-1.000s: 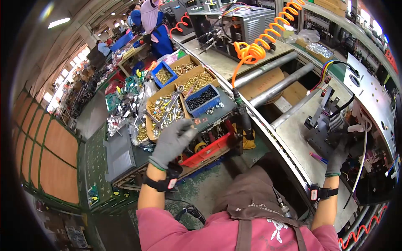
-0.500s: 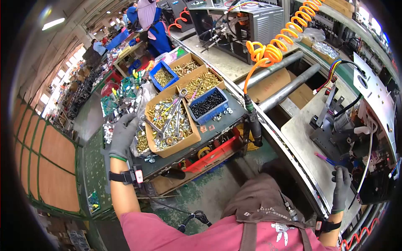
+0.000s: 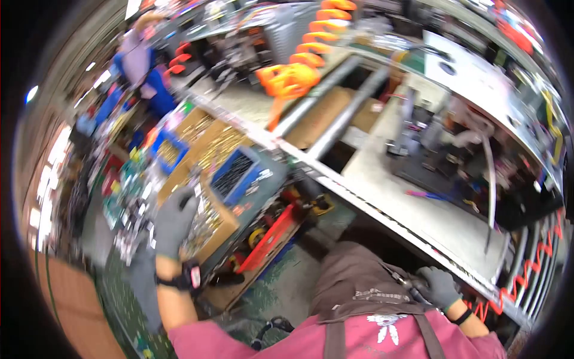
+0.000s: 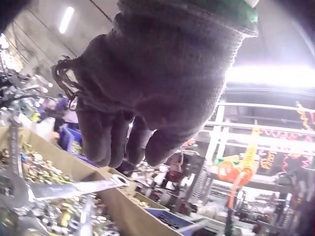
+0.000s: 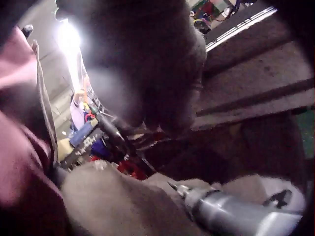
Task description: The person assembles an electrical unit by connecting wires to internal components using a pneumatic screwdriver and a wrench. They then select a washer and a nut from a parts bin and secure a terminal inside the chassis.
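Note:
In the head view my gloved left hand is over the left side of a cardboard box of brass screws. The left wrist view shows the hand with its fingers hanging loosely bent above wrenches and screws, none held. My gloved right hand is low at the right side of the apron, beside a metal-tipped tool there. In the right wrist view the dark, blurred hand hangs above the silver tool, with a gap between; its fingers look loosely bent.
Blue bins of black and brass screws stand by the cardboard boxes. A red tray is under that bench. Metal rollers cross the conveyor line. An opened machine stands at the right, and an orange coiled hose hangs at the top.
My right hand has left the machine and come down to the apron's side. My left hand has moved from the box's front to its left side. The head view has turned right.

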Available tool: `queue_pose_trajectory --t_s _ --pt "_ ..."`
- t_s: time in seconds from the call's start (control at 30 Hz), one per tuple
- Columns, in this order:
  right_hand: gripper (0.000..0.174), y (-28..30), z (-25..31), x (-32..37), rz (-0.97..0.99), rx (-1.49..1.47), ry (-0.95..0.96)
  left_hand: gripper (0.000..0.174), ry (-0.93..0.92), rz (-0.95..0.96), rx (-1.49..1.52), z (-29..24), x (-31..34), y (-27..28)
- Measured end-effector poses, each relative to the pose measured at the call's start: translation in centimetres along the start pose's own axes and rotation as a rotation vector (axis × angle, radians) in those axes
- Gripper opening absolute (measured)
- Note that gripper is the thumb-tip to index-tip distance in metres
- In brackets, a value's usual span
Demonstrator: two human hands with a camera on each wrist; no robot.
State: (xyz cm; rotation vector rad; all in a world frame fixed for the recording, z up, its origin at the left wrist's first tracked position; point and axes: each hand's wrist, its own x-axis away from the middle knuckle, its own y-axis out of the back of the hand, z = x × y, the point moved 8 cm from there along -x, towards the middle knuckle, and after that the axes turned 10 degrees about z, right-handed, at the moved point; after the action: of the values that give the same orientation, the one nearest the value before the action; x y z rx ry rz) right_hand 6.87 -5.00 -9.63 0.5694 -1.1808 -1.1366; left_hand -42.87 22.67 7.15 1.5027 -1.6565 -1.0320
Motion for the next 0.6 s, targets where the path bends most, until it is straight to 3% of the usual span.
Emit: queue_pose_trajectory --t_s 0.03,0.07,0.17,0.2,0.27,0.3,0.37,0.53,0.6 --pt "0.035 -1.8 -1.6 0.4 0.048 0.023 -0.051 0.031 -0.078 0.027 -0.015 -3.1 0.6 -0.8" --pt "0.04 -3.5 -3.4 1.1 0.095 0.038 -0.117 0.027 -0.115 0.069 0.198 -5.6 0.9 -2.5" --pt "0.05 -6.9 -7.0 3.9 0.139 -0.102 -0.284 0.019 -0.393 0.152 0.135 -15.2 3.3 -6.3" --pt "0.054 -7.0 -7.1 4.8 0.137 -0.155 -0.283 0.02 -0.491 0.256 0.206 -15.4 3.2 -9.0" --pt "0.06 -6.2 -6.9 6.3 0.186 -0.219 -0.36 0.023 -0.771 0.342 0.008 -20.5 4.0 -12.5" --pt "0.064 -6.6 -6.7 6.7 0.205 -0.248 -0.352 0.024 -0.786 0.372 0.039 -22.5 4.2 -14.4" --pt "0.072 -7.1 -6.4 7.2 0.228 -0.257 -0.353 0.027 -1.008 0.348 -0.003 -26.9 5.5 -17.5" --pt "0.071 -6.9 -5.5 8.9 0.129 -0.324 -0.445 0.028 -1.197 0.787 0.253 -34.8 10.6 -25.5" --pt "0.075 -4.6 -3.7 10.4 0.042 -0.416 -0.309 0.029 -1.338 0.86 0.32 -36.6 13.4 -27.0"
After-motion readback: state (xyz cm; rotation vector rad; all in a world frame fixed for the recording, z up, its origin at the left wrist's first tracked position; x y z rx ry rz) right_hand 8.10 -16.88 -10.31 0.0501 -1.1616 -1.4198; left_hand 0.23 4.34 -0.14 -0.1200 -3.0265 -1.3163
